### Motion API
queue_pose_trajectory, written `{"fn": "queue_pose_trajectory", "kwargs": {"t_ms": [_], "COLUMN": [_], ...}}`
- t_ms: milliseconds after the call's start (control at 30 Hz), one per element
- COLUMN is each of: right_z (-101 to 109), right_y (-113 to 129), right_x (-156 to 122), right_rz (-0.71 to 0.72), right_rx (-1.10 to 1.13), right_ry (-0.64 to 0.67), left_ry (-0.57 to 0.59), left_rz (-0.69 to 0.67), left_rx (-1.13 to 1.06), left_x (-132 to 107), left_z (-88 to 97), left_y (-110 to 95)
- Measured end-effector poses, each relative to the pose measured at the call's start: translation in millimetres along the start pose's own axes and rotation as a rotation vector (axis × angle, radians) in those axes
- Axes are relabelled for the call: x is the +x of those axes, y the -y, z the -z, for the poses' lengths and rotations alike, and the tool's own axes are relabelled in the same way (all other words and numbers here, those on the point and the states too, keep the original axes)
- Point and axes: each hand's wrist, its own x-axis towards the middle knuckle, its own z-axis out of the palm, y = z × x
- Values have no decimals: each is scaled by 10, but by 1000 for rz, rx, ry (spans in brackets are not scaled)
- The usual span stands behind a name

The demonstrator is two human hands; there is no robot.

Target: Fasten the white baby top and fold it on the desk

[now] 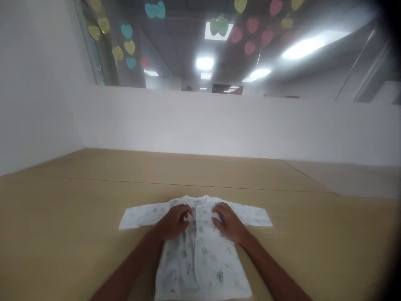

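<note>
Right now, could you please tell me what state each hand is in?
Left hand: open, loosely curled over the white shirt; contact unclear.
Right hand: open, loosely curled over the shirt; contact unclear.

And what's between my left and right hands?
Only the shirt, its front edge running down between your left hand and right hand, as the head view shows.

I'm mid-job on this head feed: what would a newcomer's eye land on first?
Probably the white printed shirt at the bottom center, spread on the tan table with its sleeves out to both sides. The left hand and right hand are at its upper front, fingers curled. Next, the colored heart shapes and bright ceiling lights across the top of the view.
</note>
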Motion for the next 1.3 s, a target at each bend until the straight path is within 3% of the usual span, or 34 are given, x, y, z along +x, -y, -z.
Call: {"fn": "queue_pose_trajectory", "kwargs": {"t_ms": [100,267,400,500,633,767,867,1000,1100,1200,1300], "right_z": [47,117,173,163,129,249,469,709,725,647,578], "right_y": [-86,-146,-151,-151,-179,-47,284,780,944,936,892], "right_x": [-29,-7,-5,-20,-24,-21,-114,-467,-822,-1084,-1172], "right_rz": [-35,-114,-130,-127,-74,34,6,-117,-181,-137,37], "right_rx": [-167,-458,-503,-540,-530,-470,-282,-66,-105,-221,-294], "right_ry": [52,293,340,309,265,134,87,283,367,281,108], "left_ry": [20,204,274,275,292,319,229,122,68,6,-21], "left_rz": [-43,-59,22,78,103,208,268,233,205,191,126], "left_rx": [211,589,450,216,78,59,85,109,187,351,471], "left_x": [-152,-321,-413,-547,-822,-1131,-1296,-1421,-1553,-1726,-1825], "left_z": [104,251,416,475,436,377,325,169,-8,-180,-248], "left_y": [120,255,168,-99,-528,-645,-596,-529,-360,-68,134]}}
